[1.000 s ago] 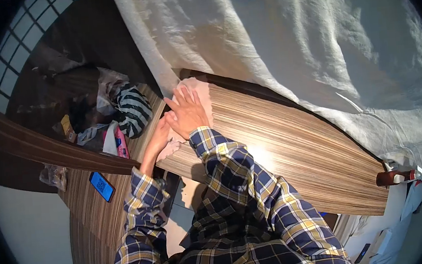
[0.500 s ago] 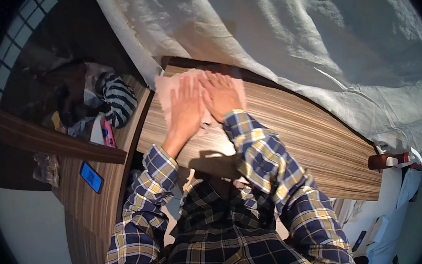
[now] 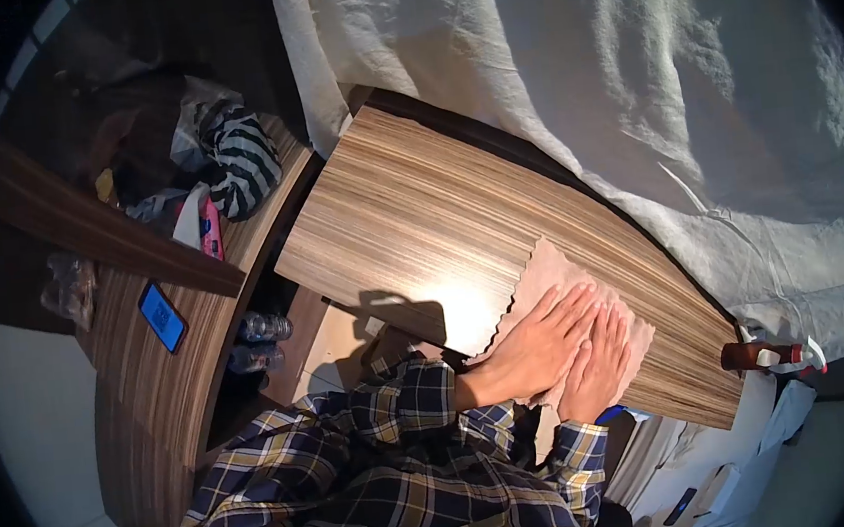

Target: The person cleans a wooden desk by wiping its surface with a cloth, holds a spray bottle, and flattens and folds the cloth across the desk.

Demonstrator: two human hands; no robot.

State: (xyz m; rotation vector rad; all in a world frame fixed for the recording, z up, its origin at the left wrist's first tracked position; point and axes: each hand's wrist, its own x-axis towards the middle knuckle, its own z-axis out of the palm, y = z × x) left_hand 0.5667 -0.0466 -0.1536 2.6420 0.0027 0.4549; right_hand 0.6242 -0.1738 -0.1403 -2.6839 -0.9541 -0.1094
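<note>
A pink cleaning cloth (image 3: 557, 270) with zigzag edges lies spread on the wood-grain tabletop (image 3: 385, 186), toward its right part. My left hand (image 3: 542, 345) presses flat on the cloth, fingers stretched out and pointing up to the right. Just beside it, my right hand (image 3: 597, 363) also lies flat on the cloth with straight fingers. The two hands touch or nearly touch. A lower corner of the cloth hangs past the table's near edge. Bright glare shows on the wood left of the cloth.
A brown spray bottle (image 3: 759, 355) lies at the table's right end. Pale fabric (image 3: 523, 44) hangs along the far edge. On the left unit are a phone (image 3: 162, 317), a striped cloth item (image 3: 245, 164) and a pink packet (image 3: 210, 230). Clear plastic bottles (image 3: 265, 326) sit below.
Both hands and the cloth have slid across the tabletop from its far left part toward the near right. The view has shifted slightly too.
</note>
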